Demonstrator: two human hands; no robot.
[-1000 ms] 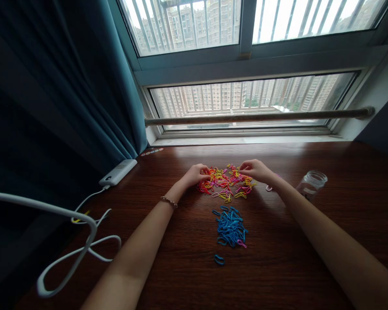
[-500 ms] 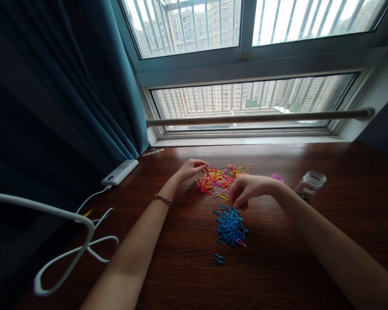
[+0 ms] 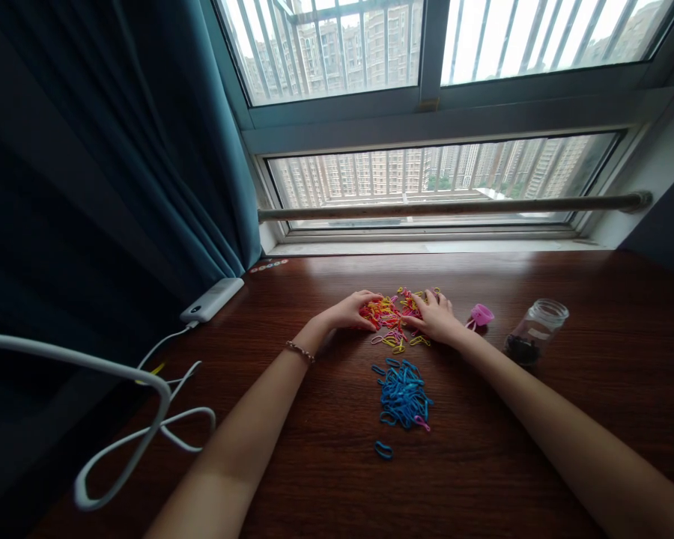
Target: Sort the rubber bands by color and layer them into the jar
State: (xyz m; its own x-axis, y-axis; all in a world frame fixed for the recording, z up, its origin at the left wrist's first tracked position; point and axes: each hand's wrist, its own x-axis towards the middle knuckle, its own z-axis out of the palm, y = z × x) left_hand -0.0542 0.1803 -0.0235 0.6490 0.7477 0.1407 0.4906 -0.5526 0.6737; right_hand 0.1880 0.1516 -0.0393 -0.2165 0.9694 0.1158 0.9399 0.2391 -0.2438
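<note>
The mixed bands [image 3: 396, 314], thin red, yellow and pink rubbery loops, lie heaped between both hands. The left hand [image 3: 353, 311] rests palm-down on the heap's left edge, fingers loosely curled; the right hand [image 3: 435, 316] lies flat, fingers spread, on its right. A blue pile [image 3: 403, 393] sits nearer on the glossy wooden table [image 3: 483, 464].

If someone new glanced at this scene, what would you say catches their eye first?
Most likely the mixed pile of red, yellow and pink bands at the middle of the dark wooden table, with the left hand and right hand resting on either side of it. Just nearer lies a separate blue pile, while a pink lid and a clear jar lie to the right.
</note>
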